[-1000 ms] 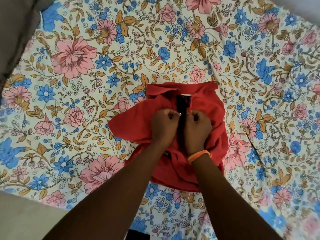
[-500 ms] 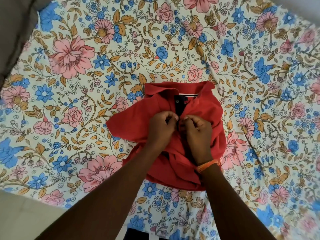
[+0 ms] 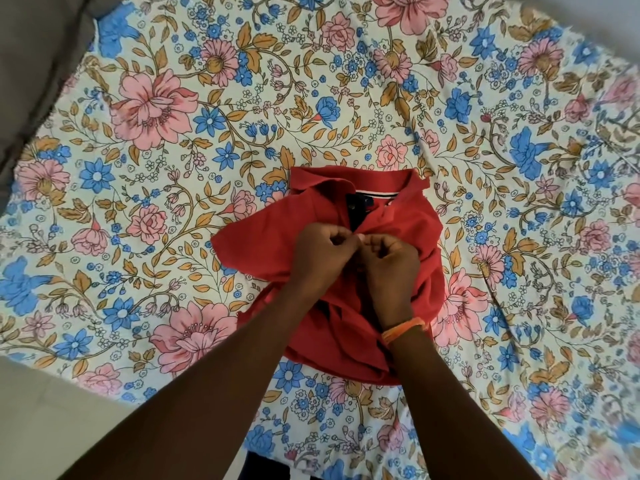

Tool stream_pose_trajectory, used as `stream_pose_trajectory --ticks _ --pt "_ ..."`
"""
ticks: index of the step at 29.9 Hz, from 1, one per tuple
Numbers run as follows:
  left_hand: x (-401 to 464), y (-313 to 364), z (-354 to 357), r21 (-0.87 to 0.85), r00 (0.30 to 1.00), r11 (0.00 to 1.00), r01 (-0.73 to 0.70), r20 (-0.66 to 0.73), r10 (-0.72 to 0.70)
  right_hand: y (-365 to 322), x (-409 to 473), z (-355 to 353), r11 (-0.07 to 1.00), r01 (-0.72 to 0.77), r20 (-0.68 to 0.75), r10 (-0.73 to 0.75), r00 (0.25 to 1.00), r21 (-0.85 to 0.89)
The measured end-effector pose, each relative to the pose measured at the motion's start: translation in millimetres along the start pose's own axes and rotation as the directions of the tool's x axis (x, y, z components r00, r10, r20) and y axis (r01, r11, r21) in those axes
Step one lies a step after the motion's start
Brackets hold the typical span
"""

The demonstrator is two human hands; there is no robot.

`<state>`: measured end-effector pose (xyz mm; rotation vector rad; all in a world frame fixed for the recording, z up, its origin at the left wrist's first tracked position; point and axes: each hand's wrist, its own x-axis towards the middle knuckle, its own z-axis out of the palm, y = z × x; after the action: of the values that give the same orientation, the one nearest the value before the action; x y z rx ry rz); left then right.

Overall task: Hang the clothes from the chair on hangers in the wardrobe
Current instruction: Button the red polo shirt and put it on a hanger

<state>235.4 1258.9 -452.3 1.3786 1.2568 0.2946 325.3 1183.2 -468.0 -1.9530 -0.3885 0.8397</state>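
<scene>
Fingers [image 3: 341, 239] of both hands curled, pinching red shirt [image 3: 412, 230] placket.

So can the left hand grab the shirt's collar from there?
Probably yes. The collar lies bare just beyond the left hand, nothing covering it, though that hand is busy pinching the shirt front.

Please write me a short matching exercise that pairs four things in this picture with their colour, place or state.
Things:
1. red polo shirt
2. wristband
3. left hand
4. floral sheet

Descriptions:
A. orange, around the right wrist
B. spread flat beneath the garment
C. lying crumpled, collar pointing away from the person
D. pinching the placket, next to the right hand

Pairs: 1-C, 2-A, 3-D, 4-B
</scene>
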Motion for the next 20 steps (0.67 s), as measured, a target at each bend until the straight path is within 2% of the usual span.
stream_pose_trajectory --ticks 4,8,10,13,15,18,20 --pt "5 3 7 0.069 1.000 0.997 -0.014 -0.026 0.015 -5 0 -4 0.998 0.004 0.047 -0.007 0.999 0.056" --pt "7 2 10 0.085 0.999 0.996 0.000 -0.038 0.003 -9 -1 -7 0.991 -0.080 0.105 0.068 0.992 0.111" --pt "9 1 12 0.035 0.999 0.999 0.041 -0.037 -0.040 -10 -3 -7 0.990 -0.090 0.093 0.080 0.992 0.111" --pt "8 0 13 -0.143 0.988 0.978 0.151 -0.014 -0.155 -13 -2 -6 0.994 -0.063 0.037 0.060 0.998 0.092" --pt "8 -1 13 -0.168 0.983 0.970 0.177 -0.017 -0.182 -15 -3 -7 0.990 -0.083 0.048 0.078 0.996 0.112" --pt "8 -3 13 -0.062 0.983 0.981 0.183 0.044 -0.180 -19 -5 -8 0.974 -0.162 0.084 0.150 0.985 0.158" --pt "4 -3 14 -0.055 0.970 0.976 0.210 0.135 -0.201 -24 -4 -9 0.913 -0.303 0.113 0.282 0.953 0.275"
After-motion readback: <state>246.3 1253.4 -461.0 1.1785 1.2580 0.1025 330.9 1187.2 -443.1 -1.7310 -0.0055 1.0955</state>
